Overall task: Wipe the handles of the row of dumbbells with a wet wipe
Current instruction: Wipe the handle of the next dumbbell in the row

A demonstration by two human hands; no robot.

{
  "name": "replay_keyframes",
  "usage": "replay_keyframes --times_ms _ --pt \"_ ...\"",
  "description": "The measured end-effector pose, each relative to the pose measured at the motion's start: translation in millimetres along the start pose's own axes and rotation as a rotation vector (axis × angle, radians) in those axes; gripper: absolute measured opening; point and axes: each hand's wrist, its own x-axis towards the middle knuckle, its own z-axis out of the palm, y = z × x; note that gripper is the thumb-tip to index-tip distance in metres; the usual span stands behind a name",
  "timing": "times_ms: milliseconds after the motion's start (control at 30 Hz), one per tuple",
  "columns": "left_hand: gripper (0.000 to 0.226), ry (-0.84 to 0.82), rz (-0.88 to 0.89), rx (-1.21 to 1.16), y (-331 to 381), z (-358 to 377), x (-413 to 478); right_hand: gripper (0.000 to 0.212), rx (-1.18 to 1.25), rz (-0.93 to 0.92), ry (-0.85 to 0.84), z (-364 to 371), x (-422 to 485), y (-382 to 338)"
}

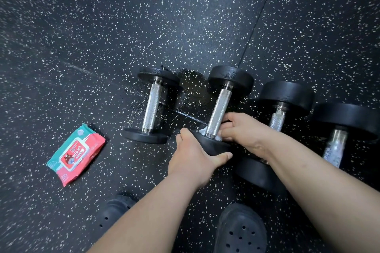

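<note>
Rubber flooring (123, 26), black and flecked with white chips, fills the frame, with a thin straight seam (261, 12) running down from the upper right. Four dumbbells (285, 96) lie in a row across the middle and right of the frame, each with round black matte heads and a cylindrical metal handle with fine cross-hatched knurling. The leftmost dumbbell (151, 107) lies apart from the hands, its handle bright and bare. On the second dumbbell (219, 109), just right of centre, the left hand (193, 158) grips the rim of the near head, thumb on one side and fingers curved over the other. The right hand (244, 131) curls round the lower end of that same handle, holding a crumpled white wet wipe (202, 130) against the metal, so that only a small edge of the cloth shows beside the fingers, where the handle meets the head. The handles of the two dumbbells further right look mottled with pale blotches. Between the first two dumbbells the floor carries a darker, glossy patch (191, 86). At lower left a soft, flat pack of wipes (76, 154), teal and red with a rounded label flap, lies well apart from the row. At the bottom edge two dark clogs (240, 232) with round holes sit under the bare forearms.
</note>
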Motion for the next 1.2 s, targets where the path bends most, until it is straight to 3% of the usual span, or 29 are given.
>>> replay_keyframes --times_ms 167,400,633,867,1200 --pt "0.101 0.008 0.003 -0.021 -1.3 1.7 0.0 0.041 -0.032 0.028 -0.081 -19.9 -15.7 -9.9" --pt "0.096 -0.004 -0.003 -0.001 -0.5 0.8 -0.2 0.034 -0.193 -0.060 0.041 -7.5 -9.0 -1.0" --pt "0.103 -0.007 -0.016 0.001 0.2 0.6 -0.3 0.031 -0.321 -0.094 -0.002 -20.4 -21.8 -8.3" --pt "0.097 -0.009 -0.007 0.010 1.0 -0.7 -2.1 0.026 -0.730 -0.338 0.012 -16.8 -35.9 -17.0" --pt "0.096 0.001 0.006 0.015 -2.2 1.6 -0.1 0.020 -0.902 -0.680 0.062 -12.9 -26.0 -10.3"
